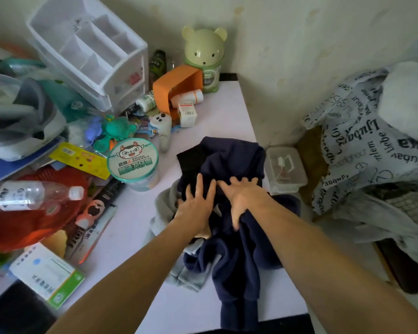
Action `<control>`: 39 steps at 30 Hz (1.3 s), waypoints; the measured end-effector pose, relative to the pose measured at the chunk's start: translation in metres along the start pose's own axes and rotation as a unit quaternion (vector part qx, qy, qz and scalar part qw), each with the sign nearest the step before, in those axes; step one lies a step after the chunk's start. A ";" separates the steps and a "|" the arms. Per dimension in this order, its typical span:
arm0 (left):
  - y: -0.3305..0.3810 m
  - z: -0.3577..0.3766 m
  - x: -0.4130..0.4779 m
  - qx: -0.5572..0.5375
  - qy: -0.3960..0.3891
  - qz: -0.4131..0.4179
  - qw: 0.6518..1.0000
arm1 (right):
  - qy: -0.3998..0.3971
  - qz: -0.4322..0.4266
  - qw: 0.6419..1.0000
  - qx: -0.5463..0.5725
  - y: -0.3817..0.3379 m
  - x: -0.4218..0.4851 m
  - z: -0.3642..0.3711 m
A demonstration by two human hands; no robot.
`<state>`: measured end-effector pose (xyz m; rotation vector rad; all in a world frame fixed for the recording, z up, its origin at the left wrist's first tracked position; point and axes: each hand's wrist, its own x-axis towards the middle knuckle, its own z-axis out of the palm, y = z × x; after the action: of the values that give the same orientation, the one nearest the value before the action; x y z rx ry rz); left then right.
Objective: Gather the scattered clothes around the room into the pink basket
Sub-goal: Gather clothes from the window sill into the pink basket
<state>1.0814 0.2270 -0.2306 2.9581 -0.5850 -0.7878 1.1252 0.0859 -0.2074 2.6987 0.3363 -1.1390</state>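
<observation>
— Where are the clothes?

— Heaped on the near right part of the pale table (pixel 227 109). A navy garment (pixel 234 162) makes up most of the heap; it spills toward the front edge, and one cuffed end reaches the dark strip there. A black piece (pixel 191 160) lies at its far left corner, and a grey garment (pixel 161 208) shows from underneath on the left and near the front.

— And the hands?

— Both are on the heap. The left hand (pixel 196 203) lies flat on the dark cloth with its fingers spread and straight — not curled round anything. The right hand (pixel 241 201), just beside it, also has its fingers stretched out over the navy cloth. A fold of that cloth covers its thumb side, so whether the thumb pinches it I cannot tell.

— What is around the heap?

— Just to the right, a clear plastic box (pixel 285 169) with a lid. Left of the heap stands a round tin (pixel 132 160) with a cartoon face on its lid, and farther left a plastic bottle (pixel 34 195) lies on its side. Toward the wall, an orange box (pixel 176 88) is tipped over with small bottles at its mouth; behind it stands a green bear-shaped container (pixel 204 51). A white drawer organiser (pixel 89 49) stands at the far left. Off to the right, well apart, hangs a pale cloth printed with black lettering (pixel 362 145).
</observation>
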 end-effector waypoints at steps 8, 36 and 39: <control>0.008 -0.004 -0.007 0.050 -0.027 -0.008 0.998 | 0.129 0.013 0.985 0.110 -0.006 -0.047 0.065; 0.222 0.164 -0.304 0.030 0.103 0.063 0.992 | 0.340 0.121 0.918 0.164 -0.045 -0.342 0.373; 0.246 0.188 -0.326 0.007 0.086 0.074 0.994 | 0.313 0.128 0.928 0.155 -0.043 -0.369 0.404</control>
<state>0.6431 0.1300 -0.2101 2.9124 -0.7871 -0.5122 0.5882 -0.0285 -0.2215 3.2054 -0.1319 -0.2465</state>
